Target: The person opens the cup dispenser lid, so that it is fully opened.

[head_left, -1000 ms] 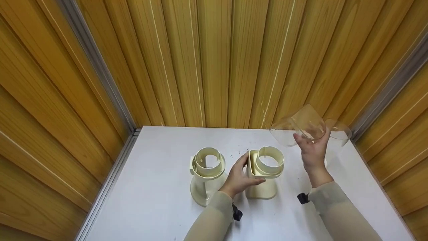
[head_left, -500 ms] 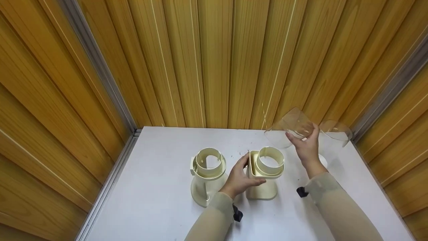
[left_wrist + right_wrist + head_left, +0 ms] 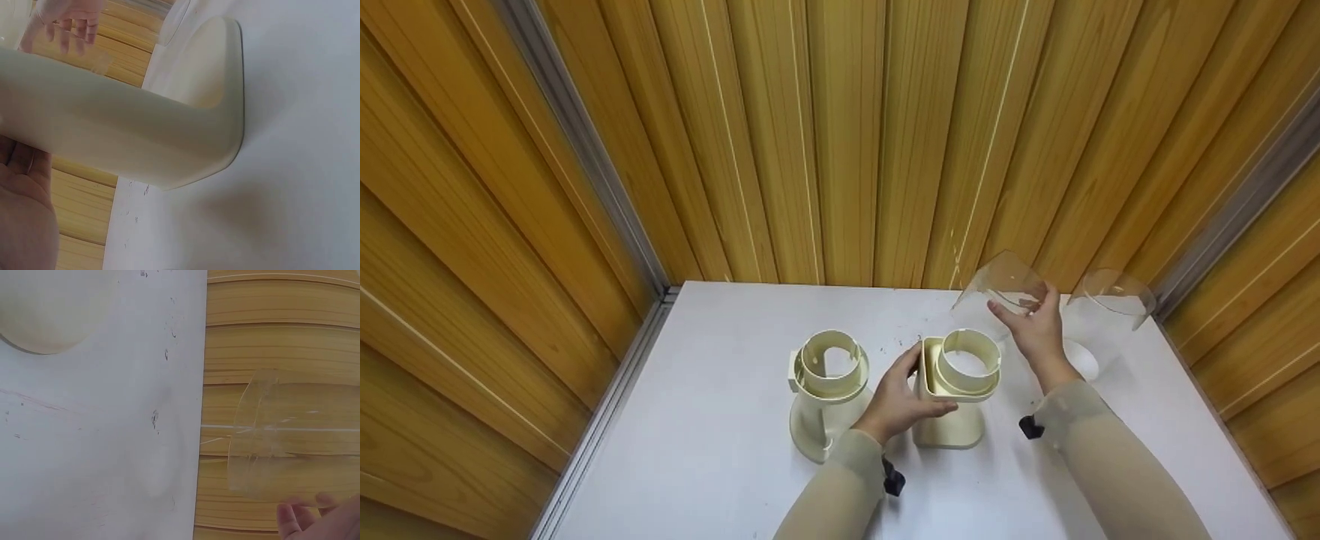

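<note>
My left hand point(image 3: 894, 401) grips a cream plastic stand point(image 3: 949, 427) by its upper body, thumb across the front. The stand is upright, with a round collar above a squarish open housing and a foot on the table. Behind it and to the right, my right hand point(image 3: 1039, 337) holds a clear plastic container point(image 3: 1006, 277) between thumb and fingers, raised above the table's back edge. In the right wrist view, this clear container point(image 3: 298, 433) is seen side-on against the wood. A second cream stand point(image 3: 808, 435) with a round collar and a rounder foot stands to the left.
On the right of the white table point(image 3: 705, 420) is another clear container point(image 3: 1110, 289), above a white round base point(image 3: 1081, 361). Wood-patterned panels point(image 3: 840, 135) rise behind and on both sides. Small dark marks dot the tabletop near the back.
My right hand has moved left and slightly down with the clear container, nearer the gripped stand. More of the white round base now shows. My left hand stays on the stand.
</note>
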`<state>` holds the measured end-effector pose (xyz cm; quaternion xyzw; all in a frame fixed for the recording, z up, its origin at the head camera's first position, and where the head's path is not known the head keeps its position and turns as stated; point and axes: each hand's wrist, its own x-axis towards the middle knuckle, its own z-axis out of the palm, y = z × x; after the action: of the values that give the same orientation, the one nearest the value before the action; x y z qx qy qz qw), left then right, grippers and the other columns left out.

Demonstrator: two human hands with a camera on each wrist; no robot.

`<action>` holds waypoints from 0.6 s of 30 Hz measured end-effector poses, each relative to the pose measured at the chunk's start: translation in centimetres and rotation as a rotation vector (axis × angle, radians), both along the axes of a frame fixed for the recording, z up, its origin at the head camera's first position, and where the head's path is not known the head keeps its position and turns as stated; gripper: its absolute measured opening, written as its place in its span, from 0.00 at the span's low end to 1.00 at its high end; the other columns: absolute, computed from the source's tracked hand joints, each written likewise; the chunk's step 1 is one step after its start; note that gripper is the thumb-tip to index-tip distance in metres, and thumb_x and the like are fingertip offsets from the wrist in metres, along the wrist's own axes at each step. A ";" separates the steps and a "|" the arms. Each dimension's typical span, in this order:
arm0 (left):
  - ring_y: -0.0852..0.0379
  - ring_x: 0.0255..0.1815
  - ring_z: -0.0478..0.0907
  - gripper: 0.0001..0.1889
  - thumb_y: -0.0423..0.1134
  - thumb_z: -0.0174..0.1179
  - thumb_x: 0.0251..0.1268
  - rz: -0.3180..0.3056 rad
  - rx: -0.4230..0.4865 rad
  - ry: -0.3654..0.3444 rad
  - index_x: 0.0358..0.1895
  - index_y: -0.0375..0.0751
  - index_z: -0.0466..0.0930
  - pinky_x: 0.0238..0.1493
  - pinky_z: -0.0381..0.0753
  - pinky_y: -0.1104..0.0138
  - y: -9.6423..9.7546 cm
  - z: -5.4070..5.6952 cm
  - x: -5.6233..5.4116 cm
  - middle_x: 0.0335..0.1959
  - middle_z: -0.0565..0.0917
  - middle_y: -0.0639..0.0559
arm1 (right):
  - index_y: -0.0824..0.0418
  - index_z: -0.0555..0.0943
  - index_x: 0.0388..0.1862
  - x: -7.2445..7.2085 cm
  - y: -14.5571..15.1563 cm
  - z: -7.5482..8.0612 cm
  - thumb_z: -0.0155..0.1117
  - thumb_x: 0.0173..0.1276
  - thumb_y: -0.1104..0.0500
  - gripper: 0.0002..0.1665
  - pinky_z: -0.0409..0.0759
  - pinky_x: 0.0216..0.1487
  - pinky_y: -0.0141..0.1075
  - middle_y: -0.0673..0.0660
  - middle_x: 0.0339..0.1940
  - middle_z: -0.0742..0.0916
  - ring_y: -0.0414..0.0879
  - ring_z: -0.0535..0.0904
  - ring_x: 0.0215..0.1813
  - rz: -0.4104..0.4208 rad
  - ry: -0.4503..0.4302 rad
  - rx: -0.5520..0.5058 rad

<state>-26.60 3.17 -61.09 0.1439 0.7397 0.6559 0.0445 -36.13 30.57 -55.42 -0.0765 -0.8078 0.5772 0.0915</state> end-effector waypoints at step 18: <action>0.51 0.88 0.71 0.61 0.43 0.91 0.48 -0.015 0.000 0.023 0.89 0.55 0.67 0.93 0.64 0.47 -0.6 -0.5 0.1 0.82 0.79 0.59 | 0.62 0.37 0.94 -0.8 0.0 -2.6 0.85 0.69 0.38 0.79 0.69 0.90 0.62 0.69 0.93 0.64 0.70 0.63 0.90 0.058 -0.107 0.093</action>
<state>-26.53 2.56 -61.54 0.1568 0.7391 0.6538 0.0410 -36.98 30.58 -58.00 -0.0793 -0.8393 0.5367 0.0348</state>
